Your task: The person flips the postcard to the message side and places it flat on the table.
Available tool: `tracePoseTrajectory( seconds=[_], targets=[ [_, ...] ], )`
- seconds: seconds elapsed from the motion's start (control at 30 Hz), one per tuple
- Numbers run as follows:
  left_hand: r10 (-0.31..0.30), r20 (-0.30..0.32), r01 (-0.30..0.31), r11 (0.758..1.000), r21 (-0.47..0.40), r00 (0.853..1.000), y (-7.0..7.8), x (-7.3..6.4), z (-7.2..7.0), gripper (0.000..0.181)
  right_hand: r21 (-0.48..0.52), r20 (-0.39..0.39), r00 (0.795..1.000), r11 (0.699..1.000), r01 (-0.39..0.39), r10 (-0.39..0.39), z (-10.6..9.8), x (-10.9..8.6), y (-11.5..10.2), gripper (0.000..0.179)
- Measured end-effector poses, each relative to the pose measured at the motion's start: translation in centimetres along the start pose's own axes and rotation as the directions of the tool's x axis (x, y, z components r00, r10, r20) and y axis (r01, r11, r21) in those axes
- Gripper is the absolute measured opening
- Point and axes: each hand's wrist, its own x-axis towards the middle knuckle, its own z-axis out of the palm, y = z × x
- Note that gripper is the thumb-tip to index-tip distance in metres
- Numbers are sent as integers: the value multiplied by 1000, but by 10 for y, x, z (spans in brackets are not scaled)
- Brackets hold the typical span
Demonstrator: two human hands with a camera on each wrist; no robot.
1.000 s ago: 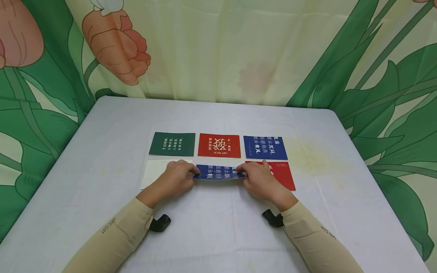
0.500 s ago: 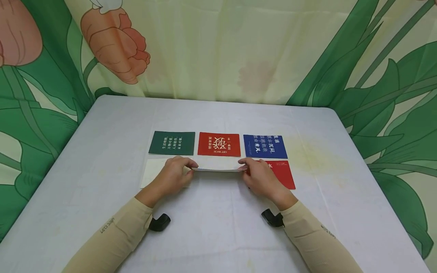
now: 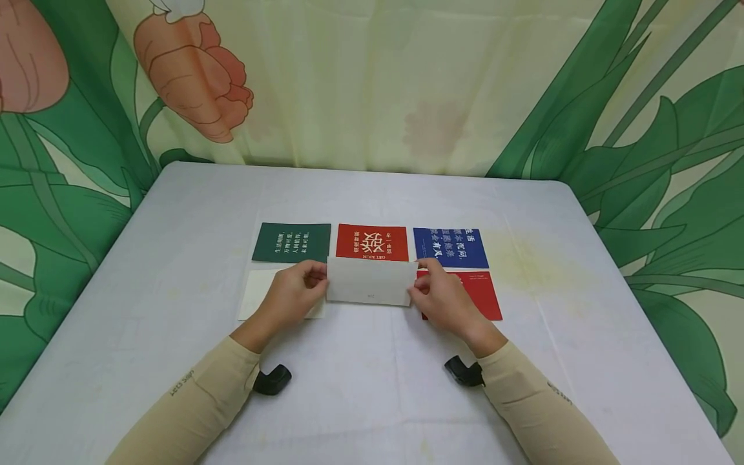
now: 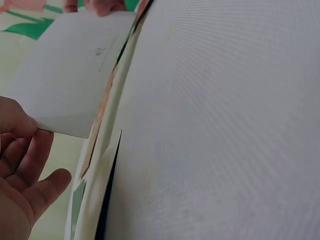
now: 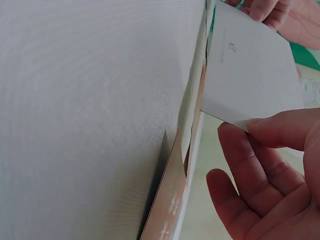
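Five cards lie flat on the white cloth point(image 3: 372, 394); a sixth, the held card point(image 3: 371, 278), is up between my hands. Far row, left to right: green card point(image 3: 292, 243), orange-red card point(image 3: 372, 240), blue card point(image 3: 450, 248), all printed side up. Near row: white card point(image 3: 254, 296) at left, red card point(image 3: 484, 297) at right, each partly covered by my hands in the head view. My left hand point(image 3: 290, 292) pinches the left edge of the held card between thumb and fingertip, remaining fingers loosely bent; my right hand point(image 3: 444, 297) pinches the right edge likewise. The held card stands tilted up, pale side towards me, small print near its lower edge; from the head it overlaps the near edge of the orange-red card, and both wrist views suggest it is clear of the cloth. Progress, in my judgement: five are placed in two rows, the sixth not yet set down, with a gap between white and red cards partly hidden behind it. Containers: none noted; the five cards rest directly on the cloth. Beyond the far edge hangs a flowered curtain point(image 3: 360, 90).
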Motion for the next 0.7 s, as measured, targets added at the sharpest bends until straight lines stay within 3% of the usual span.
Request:
tracePoseTrajectory(
  seconds=[0.2,0.33,0.47,0.7],
  targets=[
    [-25,-19,24,999,-42,1000,2,0,0,26,53,-41,998,998,-45,47,0,1,-1,48],
    [-46,-27,44,998,-45,999,1,-2,2,24,30,-80,996,999,-37,39,0,1,0,36],
    [-36,-20,36,999,-17,999,1,-2,4,25,-38,-98,995,999,-10,6,1,1,0,26],
    [-9,39,4,993,114,999,1,-2,7,29,-95,-35,999,995,-5,2,1,1,1,32]
  ],
)
